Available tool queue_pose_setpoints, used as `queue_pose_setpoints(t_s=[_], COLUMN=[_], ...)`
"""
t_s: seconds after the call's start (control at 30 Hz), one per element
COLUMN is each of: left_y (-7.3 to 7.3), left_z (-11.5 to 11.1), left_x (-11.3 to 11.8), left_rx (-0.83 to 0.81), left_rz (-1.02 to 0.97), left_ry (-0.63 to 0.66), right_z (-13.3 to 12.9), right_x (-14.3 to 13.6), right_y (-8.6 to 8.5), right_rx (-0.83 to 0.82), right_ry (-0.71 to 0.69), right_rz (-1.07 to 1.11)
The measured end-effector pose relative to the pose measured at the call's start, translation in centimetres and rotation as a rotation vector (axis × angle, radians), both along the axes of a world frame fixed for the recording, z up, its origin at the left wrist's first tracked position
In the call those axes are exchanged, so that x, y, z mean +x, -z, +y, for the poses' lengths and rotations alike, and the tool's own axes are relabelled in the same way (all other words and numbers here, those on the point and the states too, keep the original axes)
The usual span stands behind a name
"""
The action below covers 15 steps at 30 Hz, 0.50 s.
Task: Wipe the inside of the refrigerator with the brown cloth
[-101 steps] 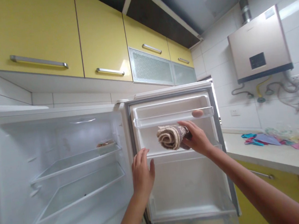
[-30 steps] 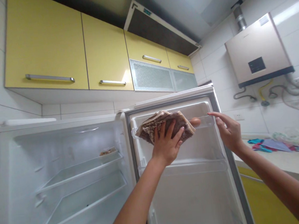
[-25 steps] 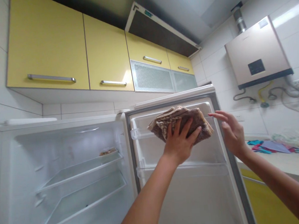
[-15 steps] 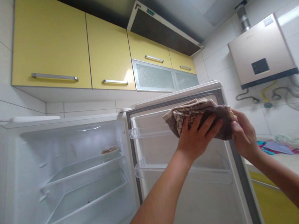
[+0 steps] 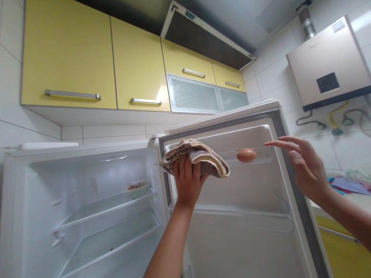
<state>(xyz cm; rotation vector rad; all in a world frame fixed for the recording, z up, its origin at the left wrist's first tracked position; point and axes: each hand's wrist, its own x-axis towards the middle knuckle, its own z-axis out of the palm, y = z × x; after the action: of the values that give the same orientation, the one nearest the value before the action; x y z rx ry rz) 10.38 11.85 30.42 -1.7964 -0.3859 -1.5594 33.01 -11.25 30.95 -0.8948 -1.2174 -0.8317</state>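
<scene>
A folded brown-and-beige cloth (image 5: 206, 156) is gripped by my left hand (image 5: 187, 180), in front of the upper left of the opened fridge door (image 5: 234, 247). Behind it runs the clear upper door shelf (image 5: 261, 155), partly covered by the cloth. One brown egg (image 5: 246, 155) lies on that shelf, to the right of the cloth. My right hand (image 5: 308, 169) is near the door's right edge, with its fingers stretched out toward the egg but apart from it. Nothing is in that hand.
Left stands the fridge interior with glass shelves (image 5: 104, 211); a small brown item (image 5: 137, 185) sits on the upper one. Yellow cabinets (image 5: 67, 50) and a range hood (image 5: 209, 35) hang above. A water heater (image 5: 330, 65) and a counter with colourful cloths (image 5: 352, 186) are at right.
My left hand has carried the cloth leftward along the door, and the egg now shows. My right hand has let go of the cloth and opened.
</scene>
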Motion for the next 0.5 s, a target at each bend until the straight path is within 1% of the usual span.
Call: queue_pose_setpoints(t_s=[0.07, 0.17, 0.23, 0.27, 0.33, 0.37, 0.43, 0.5], left_y=[1.0, 2.2, 2.3, 2.0, 1.0, 0.4, -0.9, -1.9], left_z=[1.2, 1.6, 1.1, 0.6, -0.5, -1.1, -2.2, -3.3], left_x=[-0.8, -0.8, -0.2, 0.2, 0.9, 1.3, 2.1, 2.9], left_rx=[-0.121, -0.277, -0.380, -0.440, -0.592, -0.692, -0.911, -1.086], left_rz=[-0.106, -0.270, -0.434, -0.543, -0.784, -0.909, -1.122, -1.233], left_ry=[0.008, 0.067, 0.163, 0.228, 0.382, 0.498, 0.786, 1.059], right_z=[0.2, 0.5, 0.4, 0.4, 0.3, 0.2, 0.1, 0.0], right_x=[-0.2, -0.7, -1.1, -1.2, -1.3, -1.3, -1.2, -1.2], right_y=[0.1, 0.2, 0.2, 0.3, 0.4, 0.4, 0.4, 0.4], right_rx=[0.007, 0.032, 0.037, 0.032, 0.011, 0.000, -0.021, -0.011], right_ry=[-0.067, -0.113, -0.110, -0.103, -0.085, -0.076, -0.062, -0.031], right_rz=[-0.015, -0.045, -0.045, -0.042, -0.032, -0.028, -0.030, -0.045])
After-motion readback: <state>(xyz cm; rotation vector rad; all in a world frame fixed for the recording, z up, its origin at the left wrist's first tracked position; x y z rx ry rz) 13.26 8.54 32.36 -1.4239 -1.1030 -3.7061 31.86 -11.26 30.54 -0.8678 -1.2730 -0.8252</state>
